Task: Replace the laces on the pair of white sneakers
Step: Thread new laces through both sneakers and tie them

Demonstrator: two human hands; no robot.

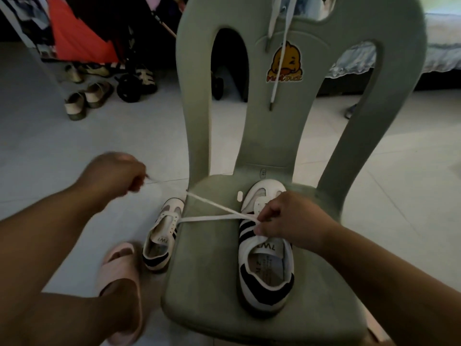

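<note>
One white sneaker [265, 248] with black stripes is lying on the seat of a green plastic chair [199, 283]. Its long axis is running from near to far, with the toe pointing at the chair back and the heel opening facing the camera, and only a printed insole is showing inside. The second sneaker [162, 239] is standing on the floor [74, 146] just beside the seat's left edge, partly hidden by it, its toe pointing the same way. A white lace [207, 218] is stretching in two strands from the eyelets of the white sneaker leftward across the seat and past its edge. The right hand [287, 218] is pinching this lace over the tongue between thumb and curled fingers. The left hand [117, 173], blurred, is clenching out over the floor and seems to be gripping the lace's thin end. Another lace [274, 91] is hanging over the chair back, crossing a duck sticker [285, 62], making two sneakers, two laces and one chair. A foot in a pink slipper [119, 283] is resting left of the chair, and a pair of sandals [84, 101] is lying far off to the left.
</note>
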